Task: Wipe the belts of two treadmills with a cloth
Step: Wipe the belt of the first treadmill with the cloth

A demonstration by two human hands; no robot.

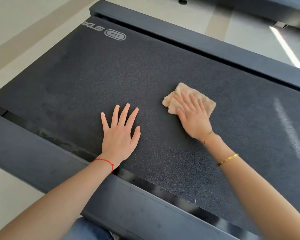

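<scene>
While the left hand lies flat and empty on the treadmill belt, fingers spread and palm down, the right hand presses a tan cloth against the same belt. That right hand is not clenched around the fabric; its fingers are extended and laid flat over the cloth, pinning it to the dark, grainy surface. Crumpled folds of the cloth stick out beyond the fingertips and to both sides of the hand, so the hand covers its nearer part only.

Relative to the cloth, the left hand sits well apart, on the side toward the near side rail, and does not touch the fabric. A red string bracelet circles the left wrist, just where the belt meets that rail. A gold bangle rides on the right forearm, nearer the camera than the cloth.

Beyond the cloth, the far side rail runs along the belt's other edge. Farther along the belt from the cloth, at its end, a grey printed logo with partial letters is visible. Past the far rail from the cloth, the dark edge of a second treadmill crosses the pale floor. A pale streak of reflected light marks the belt on the cloth's other side from the left hand.

Blue fabric, possibly the person's trousers, shows at the bottom edge, below the near rail.
</scene>
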